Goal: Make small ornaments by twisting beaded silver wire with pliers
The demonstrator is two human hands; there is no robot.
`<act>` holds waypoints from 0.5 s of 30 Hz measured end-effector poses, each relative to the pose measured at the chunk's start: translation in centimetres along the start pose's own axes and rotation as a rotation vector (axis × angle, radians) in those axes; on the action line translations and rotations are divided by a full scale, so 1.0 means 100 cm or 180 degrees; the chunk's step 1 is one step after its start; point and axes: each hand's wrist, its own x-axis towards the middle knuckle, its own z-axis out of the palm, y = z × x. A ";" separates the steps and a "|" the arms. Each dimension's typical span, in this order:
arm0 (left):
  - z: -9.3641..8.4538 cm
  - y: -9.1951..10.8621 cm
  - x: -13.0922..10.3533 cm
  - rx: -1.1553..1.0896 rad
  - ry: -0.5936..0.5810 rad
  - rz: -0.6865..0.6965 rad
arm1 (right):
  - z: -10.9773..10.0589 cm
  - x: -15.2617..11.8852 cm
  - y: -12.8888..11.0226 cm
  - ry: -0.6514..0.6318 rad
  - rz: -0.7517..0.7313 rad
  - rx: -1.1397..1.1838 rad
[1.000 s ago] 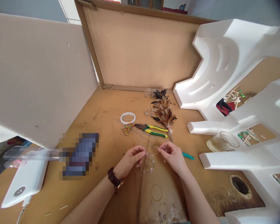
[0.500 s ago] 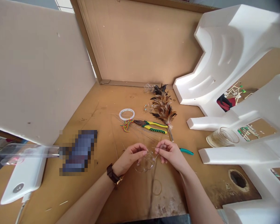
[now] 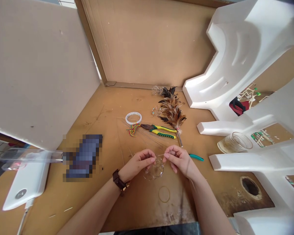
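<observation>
Between my two hands hangs a tangle of thin wire (image 3: 157, 172) with small clear beads, above the brown tabletop. My left hand (image 3: 142, 163), with a dark watch (image 3: 119, 180) on its wrist, pinches the wire piece from the left. From the right, my right hand (image 3: 176, 159) pinches a fine wire end between thumb and forefinger. Just beyond the hands lie yellow-green pliers (image 3: 159, 130), a white ring-shaped roll (image 3: 133, 118) and multicoloured cords (image 3: 133, 129). A teal-handled tool (image 3: 196, 157) is partly hidden behind my right hand.
Brown feathers on a stick (image 3: 172, 111) lie beyond the pliers, beside small wire bundles (image 3: 156, 111). A glass (image 3: 235, 142) stands among white plastic frames (image 3: 225, 161) at right. At left are a pixelated dark object (image 3: 84, 156) and a white device (image 3: 26, 186).
My right hand's fingers have shifted slightly on the wire, and the beaded tangle has turned a little between the hands. The view has moved slightly.
</observation>
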 end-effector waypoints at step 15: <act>-0.001 0.001 0.001 -0.0050 -0.0104 0.0005 | 0.009 -0.002 0.001 0.0613 -0.0891 -0.1595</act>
